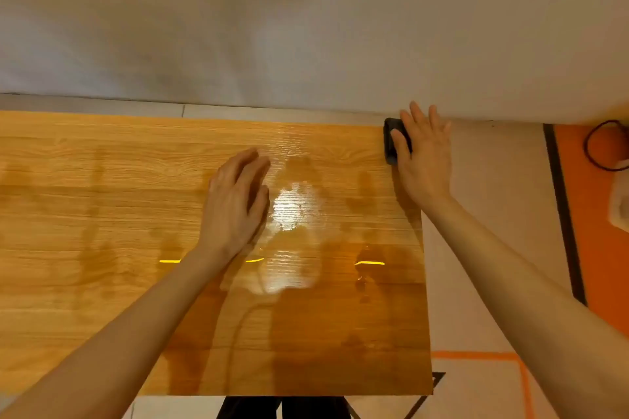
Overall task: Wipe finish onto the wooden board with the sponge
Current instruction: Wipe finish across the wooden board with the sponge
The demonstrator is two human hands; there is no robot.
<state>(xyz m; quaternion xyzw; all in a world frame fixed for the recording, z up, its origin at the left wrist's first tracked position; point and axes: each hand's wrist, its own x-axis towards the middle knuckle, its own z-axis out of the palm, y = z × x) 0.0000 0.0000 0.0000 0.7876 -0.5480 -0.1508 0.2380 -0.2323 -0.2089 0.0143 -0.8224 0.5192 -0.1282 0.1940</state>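
dark sponge under right hand

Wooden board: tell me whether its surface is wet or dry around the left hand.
Wet. The wooden board shows a glossy, reflective patch and darker streaks beside the left hand, which rests flat on it.
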